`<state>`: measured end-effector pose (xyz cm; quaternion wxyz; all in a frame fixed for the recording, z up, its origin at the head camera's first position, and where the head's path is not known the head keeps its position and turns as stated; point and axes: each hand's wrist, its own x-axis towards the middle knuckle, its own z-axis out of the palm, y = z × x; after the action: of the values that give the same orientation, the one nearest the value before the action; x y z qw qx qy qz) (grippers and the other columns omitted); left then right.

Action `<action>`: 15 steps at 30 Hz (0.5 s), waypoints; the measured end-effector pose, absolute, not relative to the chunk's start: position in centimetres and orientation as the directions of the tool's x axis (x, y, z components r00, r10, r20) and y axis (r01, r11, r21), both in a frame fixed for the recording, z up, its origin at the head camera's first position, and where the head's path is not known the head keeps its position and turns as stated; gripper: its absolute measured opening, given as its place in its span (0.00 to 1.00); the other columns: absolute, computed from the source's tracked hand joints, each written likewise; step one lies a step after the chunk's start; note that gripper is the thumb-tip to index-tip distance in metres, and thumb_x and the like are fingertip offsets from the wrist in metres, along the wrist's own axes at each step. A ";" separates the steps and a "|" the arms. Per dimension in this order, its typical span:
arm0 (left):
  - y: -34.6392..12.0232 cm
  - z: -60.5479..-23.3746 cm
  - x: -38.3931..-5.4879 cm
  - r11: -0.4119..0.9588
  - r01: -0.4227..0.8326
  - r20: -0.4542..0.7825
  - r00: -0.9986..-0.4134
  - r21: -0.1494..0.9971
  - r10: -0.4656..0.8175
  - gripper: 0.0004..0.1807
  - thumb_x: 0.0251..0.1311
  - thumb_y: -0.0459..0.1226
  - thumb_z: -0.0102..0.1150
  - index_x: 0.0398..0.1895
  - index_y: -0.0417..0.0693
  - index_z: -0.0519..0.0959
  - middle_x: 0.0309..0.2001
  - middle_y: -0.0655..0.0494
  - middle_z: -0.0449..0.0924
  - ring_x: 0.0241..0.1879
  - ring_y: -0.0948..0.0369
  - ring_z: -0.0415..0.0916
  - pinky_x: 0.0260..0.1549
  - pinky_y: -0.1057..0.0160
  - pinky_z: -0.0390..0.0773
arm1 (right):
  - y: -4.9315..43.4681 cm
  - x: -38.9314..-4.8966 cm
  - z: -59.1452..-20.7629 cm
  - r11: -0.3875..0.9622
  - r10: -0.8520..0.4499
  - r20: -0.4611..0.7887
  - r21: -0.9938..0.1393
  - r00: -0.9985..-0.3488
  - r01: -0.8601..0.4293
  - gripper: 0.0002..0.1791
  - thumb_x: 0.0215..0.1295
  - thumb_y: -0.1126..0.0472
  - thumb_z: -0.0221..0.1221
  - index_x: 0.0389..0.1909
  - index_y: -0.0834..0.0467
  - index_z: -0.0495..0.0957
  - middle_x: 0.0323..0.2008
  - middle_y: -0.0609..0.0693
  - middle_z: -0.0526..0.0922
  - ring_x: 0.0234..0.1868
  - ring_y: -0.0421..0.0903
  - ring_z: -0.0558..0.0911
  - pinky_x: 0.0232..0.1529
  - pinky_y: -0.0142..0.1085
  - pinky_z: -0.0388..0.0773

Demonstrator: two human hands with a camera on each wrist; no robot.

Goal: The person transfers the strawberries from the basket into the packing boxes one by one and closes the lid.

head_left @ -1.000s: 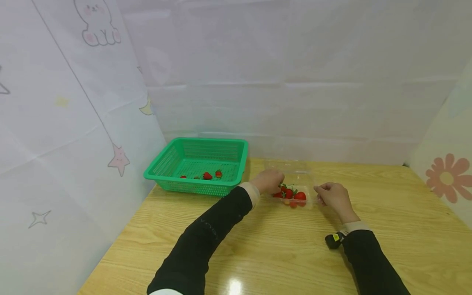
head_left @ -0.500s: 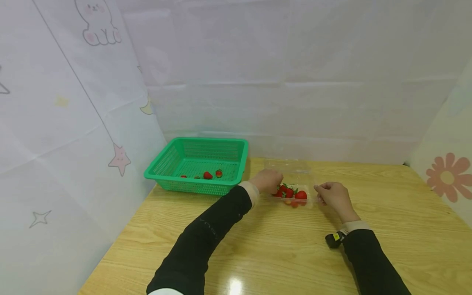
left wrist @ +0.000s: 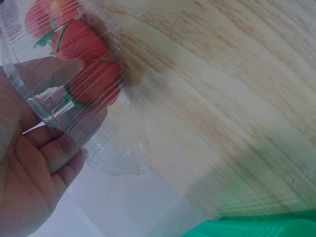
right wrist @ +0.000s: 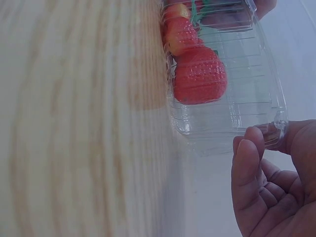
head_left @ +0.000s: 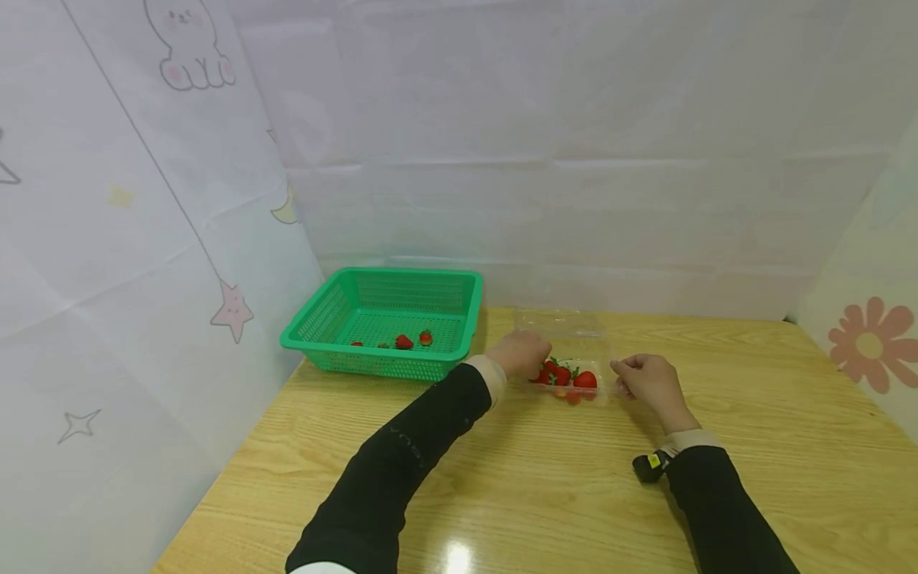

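A clear plastic box [head_left: 606, 375] with its lid folded back holds several red strawberries [head_left: 585, 380] with green leaves. My left hand [head_left: 518, 354] reaches over its left side. In the left wrist view, the thumb and a finger show through the ribbed wall on either side of a strawberry [left wrist: 96, 84], pinching it low in the box. My right hand [head_left: 651, 387] holds the box's right end. In the right wrist view, thumb and fingertips [right wrist: 254, 136] pinch the rim there, and a large strawberry [right wrist: 200, 76] lies inside, a little away from them.
A green perforated basket [head_left: 469, 319] stands left of the box, with several strawberries [head_left: 404, 342] on its floor. The wooden table [head_left: 531, 486] ends behind at a pale cloth backdrop [head_left: 574, 207]. A black wrist camera [head_left: 649, 469] hangs beside the right sleeve.
My left hand has dipped very slightly among the strawberries, and those beside it have shifted a touch. The right hand, box and basket stay in place.
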<state>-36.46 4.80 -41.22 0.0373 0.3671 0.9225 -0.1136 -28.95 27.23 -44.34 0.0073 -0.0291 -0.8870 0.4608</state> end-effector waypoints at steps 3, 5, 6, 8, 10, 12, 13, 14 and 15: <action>4.7 -41.2 -36.4 0.690 0.696 -0.141 -0.717 -0.197 0.683 0.05 0.63 0.33 0.58 0.30 0.52 0.75 0.27 0.60 0.74 0.27 0.63 0.69 0.26 0.66 0.69 | 27.3 -28.9 -44.3 0.577 0.058 -0.017 -0.816 -0.998 0.048 0.22 0.74 0.53 0.53 0.45 0.73 0.77 0.25 0.55 0.82 0.27 0.49 0.82 0.28 0.39 0.81; 4.7 -41.2 -36.3 0.684 0.701 -0.138 -0.712 -0.200 0.689 0.06 0.63 0.33 0.58 0.30 0.52 0.75 0.27 0.60 0.74 0.26 0.63 0.68 0.26 0.66 0.68 | 27.3 -29.0 -44.3 0.578 0.060 -0.020 -0.815 -0.998 0.051 0.22 0.74 0.53 0.53 0.45 0.72 0.78 0.25 0.55 0.82 0.26 0.49 0.82 0.28 0.39 0.80; 4.7 -41.2 -36.2 0.681 0.703 -0.138 -0.710 -0.206 0.691 0.06 0.63 0.33 0.58 0.30 0.52 0.75 0.27 0.60 0.74 0.26 0.63 0.68 0.26 0.66 0.68 | 27.3 -29.0 -44.3 0.579 0.062 -0.022 -0.814 -0.998 0.054 0.22 0.74 0.53 0.53 0.44 0.72 0.78 0.25 0.56 0.82 0.26 0.49 0.82 0.28 0.39 0.80; 4.7 -41.1 -36.1 0.679 0.704 -0.138 -0.709 -0.210 0.692 0.07 0.64 0.33 0.58 0.29 0.52 0.75 0.27 0.60 0.74 0.26 0.63 0.68 0.26 0.66 0.68 | 27.3 -28.9 -44.3 0.579 0.058 -0.020 -0.814 -0.998 0.050 0.22 0.74 0.53 0.53 0.44 0.72 0.78 0.25 0.55 0.82 0.26 0.49 0.82 0.28 0.39 0.80; 4.7 -41.1 -36.1 0.678 0.705 -0.138 -0.708 -0.208 0.693 0.07 0.64 0.33 0.57 0.28 0.52 0.75 0.26 0.60 0.73 0.26 0.63 0.67 0.26 0.66 0.67 | 27.2 -28.9 -44.3 0.579 0.056 -0.018 -0.814 -0.998 0.047 0.22 0.74 0.53 0.53 0.44 0.72 0.78 0.24 0.55 0.82 0.26 0.49 0.81 0.28 0.40 0.80; 4.7 -41.1 -36.0 0.680 0.704 -0.140 -0.708 -0.204 0.692 0.07 0.65 0.33 0.57 0.28 0.52 0.75 0.27 0.60 0.74 0.26 0.63 0.67 0.26 0.66 0.66 | 27.2 -28.8 -44.2 0.580 0.054 -0.017 -0.813 -0.998 0.046 0.22 0.74 0.53 0.53 0.44 0.72 0.78 0.24 0.54 0.82 0.26 0.49 0.81 0.28 0.40 0.80; 4.7 -41.1 -36.1 0.681 0.705 -0.137 -0.708 -0.199 0.692 0.07 0.65 0.33 0.57 0.28 0.52 0.75 0.27 0.60 0.74 0.26 0.63 0.67 0.26 0.66 0.66 | 27.2 -28.8 -44.2 0.580 0.052 -0.016 -0.813 -0.998 0.044 0.22 0.74 0.53 0.53 0.44 0.72 0.78 0.24 0.54 0.82 0.26 0.49 0.81 0.28 0.40 0.80; 4.7 -41.1 -36.1 0.684 0.703 -0.133 -0.709 -0.192 0.692 0.07 0.65 0.33 0.57 0.29 0.52 0.76 0.28 0.60 0.74 0.26 0.63 0.67 0.26 0.67 0.67 | 27.2 -28.8 -44.2 0.579 0.053 -0.017 -0.814 -0.998 0.044 0.22 0.74 0.53 0.53 0.44 0.72 0.78 0.24 0.54 0.81 0.26 0.49 0.81 0.28 0.40 0.80; 4.7 -41.2 -36.2 0.687 0.703 -0.129 -0.710 -0.184 0.692 0.07 0.65 0.33 0.57 0.29 0.52 0.76 0.28 0.60 0.74 0.27 0.63 0.68 0.26 0.67 0.67 | 27.2 -28.9 -44.2 0.580 0.052 -0.016 -0.814 -0.999 0.043 0.22 0.74 0.53 0.53 0.44 0.72 0.78 0.24 0.54 0.81 0.26 0.49 0.81 0.28 0.40 0.80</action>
<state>-36.22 4.66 -41.15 0.0246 0.3797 0.9182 -0.1106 -28.87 27.23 -44.23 0.0050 -0.0269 -0.8888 0.4575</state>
